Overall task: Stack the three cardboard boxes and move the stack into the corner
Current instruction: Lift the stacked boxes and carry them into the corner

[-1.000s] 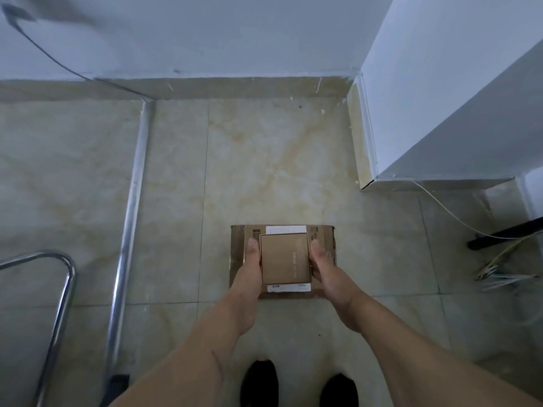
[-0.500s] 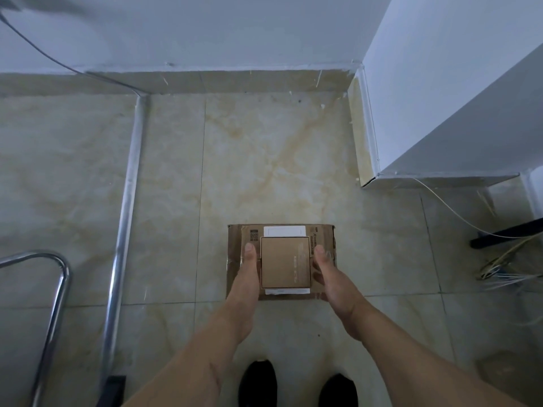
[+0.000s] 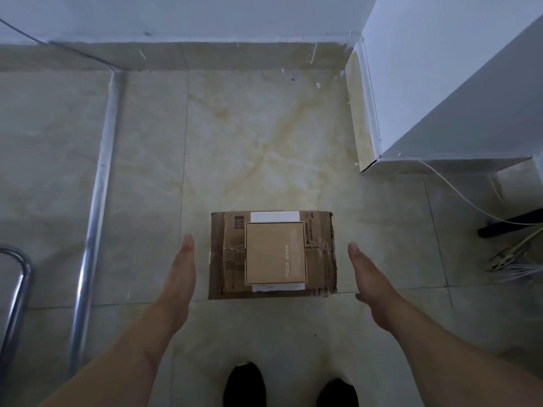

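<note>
Left hand (image 3: 180,271) and right hand (image 3: 368,271) hovering flat, fingers spread, gripping nothing, flanking large box (image 3: 226,259); small box (image 3: 274,252) sitting atop, white one (image 3: 274,216) seemingly sandwiched between.

A bare corner of a room indoors — maybe a storeroom or a back room, hard to say which.

The floor (image 3: 264,142) is made of big shiny tiles, pale with yellow-brown streaks, and there are little white paint spots near the white wall (image 3: 205,16). A white block (image 3: 440,83) sticks out on the right. A metal pipe (image 3: 97,201) lies along the floor on the left, next to a bent metal rail (image 3: 17,277). Loose wires (image 3: 511,251) sit in a messy bunch on the right — one thin white wire (image 3: 458,192) runs across the tiles. Taped cardboard boxes (image 3: 273,257) stand on the floor.
</note>
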Demonstrator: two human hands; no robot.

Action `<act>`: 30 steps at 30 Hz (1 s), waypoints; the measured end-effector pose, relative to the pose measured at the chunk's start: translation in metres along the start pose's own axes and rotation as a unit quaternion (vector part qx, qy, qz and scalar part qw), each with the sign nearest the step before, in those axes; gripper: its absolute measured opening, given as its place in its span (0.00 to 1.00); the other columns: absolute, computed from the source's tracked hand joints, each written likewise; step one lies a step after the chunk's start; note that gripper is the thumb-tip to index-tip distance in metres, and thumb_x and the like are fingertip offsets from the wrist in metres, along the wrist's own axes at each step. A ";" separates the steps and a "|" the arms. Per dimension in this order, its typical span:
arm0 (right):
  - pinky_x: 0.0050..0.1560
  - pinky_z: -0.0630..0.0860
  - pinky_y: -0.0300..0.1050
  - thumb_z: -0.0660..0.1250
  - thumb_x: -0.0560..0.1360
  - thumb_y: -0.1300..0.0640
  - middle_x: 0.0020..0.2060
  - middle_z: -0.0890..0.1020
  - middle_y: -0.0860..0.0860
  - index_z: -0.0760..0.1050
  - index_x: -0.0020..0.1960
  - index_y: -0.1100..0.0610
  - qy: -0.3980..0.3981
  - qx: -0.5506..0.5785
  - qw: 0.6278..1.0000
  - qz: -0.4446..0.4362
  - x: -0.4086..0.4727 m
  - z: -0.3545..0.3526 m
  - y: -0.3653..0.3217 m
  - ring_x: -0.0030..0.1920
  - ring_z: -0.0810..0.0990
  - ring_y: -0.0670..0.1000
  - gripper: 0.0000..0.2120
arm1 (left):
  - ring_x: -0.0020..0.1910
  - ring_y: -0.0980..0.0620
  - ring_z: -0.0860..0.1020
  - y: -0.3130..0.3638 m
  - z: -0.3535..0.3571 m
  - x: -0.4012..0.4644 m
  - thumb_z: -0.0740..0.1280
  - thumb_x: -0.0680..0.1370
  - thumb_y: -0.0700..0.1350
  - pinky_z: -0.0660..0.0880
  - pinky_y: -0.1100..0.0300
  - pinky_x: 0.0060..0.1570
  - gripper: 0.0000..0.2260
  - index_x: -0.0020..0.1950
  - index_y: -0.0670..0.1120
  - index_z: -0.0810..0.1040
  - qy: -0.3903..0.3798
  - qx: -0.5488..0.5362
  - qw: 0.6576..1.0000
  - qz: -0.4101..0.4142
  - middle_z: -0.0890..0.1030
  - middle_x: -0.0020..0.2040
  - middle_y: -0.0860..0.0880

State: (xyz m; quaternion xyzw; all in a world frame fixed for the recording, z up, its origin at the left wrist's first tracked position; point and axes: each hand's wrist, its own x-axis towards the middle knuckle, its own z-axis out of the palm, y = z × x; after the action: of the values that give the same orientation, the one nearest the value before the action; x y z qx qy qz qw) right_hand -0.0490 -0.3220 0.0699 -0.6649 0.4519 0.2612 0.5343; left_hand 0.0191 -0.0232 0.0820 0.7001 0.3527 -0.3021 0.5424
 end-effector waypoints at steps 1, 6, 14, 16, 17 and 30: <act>0.76 0.60 0.64 0.52 0.72 0.24 0.82 0.59 0.47 0.56 0.82 0.46 -0.004 0.001 1.000 0.007 0.008 0.002 0.007 0.80 0.59 0.55 0.45 | 0.79 0.47 0.53 -0.008 0.003 0.006 0.46 0.78 0.69 0.49 0.46 0.74 0.35 0.81 0.53 0.55 -0.009 0.000 1.000 -0.003 0.54 0.82 0.50; 0.69 0.69 0.61 0.53 0.76 0.28 0.81 0.60 0.50 0.51 0.83 0.45 -0.032 0.021 0.998 0.042 0.043 0.015 0.033 0.77 0.64 0.58 0.41 | 0.77 0.47 0.60 -0.030 0.027 0.018 0.48 0.82 0.62 0.54 0.50 0.73 0.30 0.79 0.48 0.62 -0.029 -0.013 0.999 -0.015 0.66 0.76 0.48; 0.62 0.76 0.60 0.51 0.75 0.26 0.74 0.72 0.53 0.61 0.77 0.37 -0.086 0.056 0.994 0.032 0.082 0.025 0.056 0.69 0.74 0.60 0.33 | 0.47 0.49 0.84 -0.067 0.034 0.066 0.52 0.76 0.70 0.76 0.54 0.47 0.29 0.55 0.54 0.83 -0.047 -0.049 0.998 -0.012 0.88 0.47 0.49; 0.64 0.75 0.60 0.50 0.77 0.27 0.71 0.75 0.51 0.64 0.75 0.36 -0.100 0.065 0.993 0.021 0.085 0.027 0.059 0.67 0.76 0.59 0.29 | 0.41 0.50 0.86 -0.069 0.037 0.070 0.52 0.75 0.69 0.77 0.53 0.44 0.27 0.52 0.54 0.83 -0.066 -0.052 0.996 -0.017 0.89 0.43 0.51; 0.63 0.75 0.59 0.50 0.76 0.27 0.70 0.76 0.50 0.64 0.75 0.35 -0.104 0.068 0.992 0.015 0.088 0.028 0.061 0.66 0.77 0.58 0.29 | 0.39 0.51 0.86 -0.069 0.039 0.070 0.52 0.76 0.69 0.78 0.53 0.43 0.27 0.52 0.54 0.83 -0.080 -0.055 0.995 -0.017 0.89 0.43 0.51; 0.52 0.81 0.52 0.52 0.77 0.27 0.64 0.82 0.46 0.68 0.73 0.37 -0.076 0.097 0.992 -0.004 0.059 0.017 0.032 0.61 0.82 0.53 0.29 | 0.49 0.45 0.85 -0.041 0.037 0.046 0.55 0.79 0.65 0.81 0.55 0.37 0.24 0.63 0.53 0.80 -0.069 -0.085 0.994 -0.016 0.87 0.54 0.46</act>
State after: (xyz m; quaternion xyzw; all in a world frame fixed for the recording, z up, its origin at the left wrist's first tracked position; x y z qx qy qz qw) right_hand -0.0486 -0.3258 0.0011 -0.5903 0.4307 0.2636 0.6297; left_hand 0.0099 -0.0449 0.0134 0.6230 0.3504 -0.3273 0.6180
